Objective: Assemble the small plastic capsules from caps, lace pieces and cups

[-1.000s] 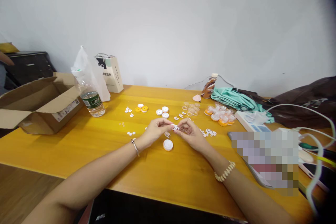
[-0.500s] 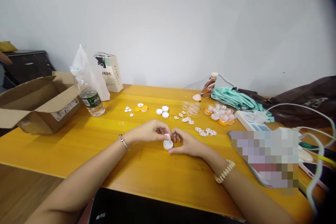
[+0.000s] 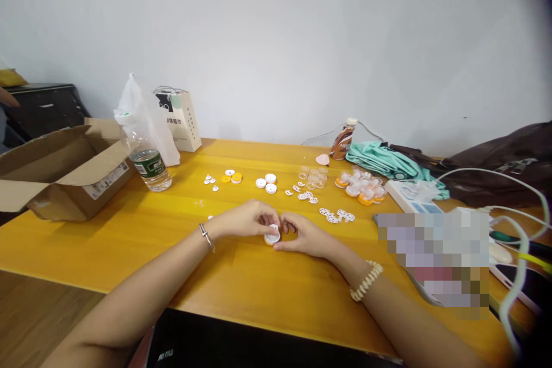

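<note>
My right hand [image 3: 305, 234] curls around the right side of a round white cup with an orange rim [image 3: 271, 240], its thumb at the near edge. My left hand [image 3: 253, 219] is closed, thumb and fingertips together over the cup's far side. A small white plastic piece [image 3: 275, 226] shows at those fingertips, inside or just above the cup; its exact shape is partly hidden. Beyond my hands lie perforated white discs [image 3: 332, 218], smaller white slotted pieces [image 3: 305, 196], clear rings [image 3: 317, 175] and round white cups [image 3: 270, 188].
At left stand an open cardboard box [image 3: 97, 181], a water bottle [image 3: 150, 169] and a paper bag [image 3: 187, 121]. Several clear-topped orange pieces [image 3: 365, 198] sit at right, near a brown drink bottle [image 3: 344, 139], teal cloth [image 3: 379, 158] and white cables [image 3: 524, 264]. Small white pegs [image 3: 209, 179] lie left.
My left fingertips have lowered with the small white piece toward the round cup. The cup has shifted slightly left, still in my right hand.
</note>
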{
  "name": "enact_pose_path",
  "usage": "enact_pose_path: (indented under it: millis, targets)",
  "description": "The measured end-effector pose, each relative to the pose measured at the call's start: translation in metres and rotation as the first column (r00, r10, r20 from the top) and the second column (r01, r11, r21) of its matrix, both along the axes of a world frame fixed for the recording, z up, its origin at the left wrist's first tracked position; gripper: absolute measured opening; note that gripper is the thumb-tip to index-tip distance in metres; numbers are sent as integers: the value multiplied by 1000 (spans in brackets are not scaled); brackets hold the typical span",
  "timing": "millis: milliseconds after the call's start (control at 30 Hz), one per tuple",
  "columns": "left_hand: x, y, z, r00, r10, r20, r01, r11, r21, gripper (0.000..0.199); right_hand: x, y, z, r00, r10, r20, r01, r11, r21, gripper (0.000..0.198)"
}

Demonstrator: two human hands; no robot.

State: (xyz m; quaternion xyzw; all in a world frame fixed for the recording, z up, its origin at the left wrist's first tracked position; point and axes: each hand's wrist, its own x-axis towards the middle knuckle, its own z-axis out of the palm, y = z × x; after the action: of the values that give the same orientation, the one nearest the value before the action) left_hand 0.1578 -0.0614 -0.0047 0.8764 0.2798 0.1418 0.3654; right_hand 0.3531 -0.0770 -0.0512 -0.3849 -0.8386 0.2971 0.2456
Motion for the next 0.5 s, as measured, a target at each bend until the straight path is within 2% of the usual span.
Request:
enact_pose_path:
  millis: [200, 500]
  targets:
    - [-3, 2, -1, 1000, 9, 25, -9, 1000, 28, 19, -5, -1, -2, 1000, -10, 8, 10, 998, 65, 28]
    - [-4, 4, -2, 1000, -7, -5, 8, 997, 79, 18, -5, -1, 0, 1000, -27, 10, 26, 996, 83, 26]
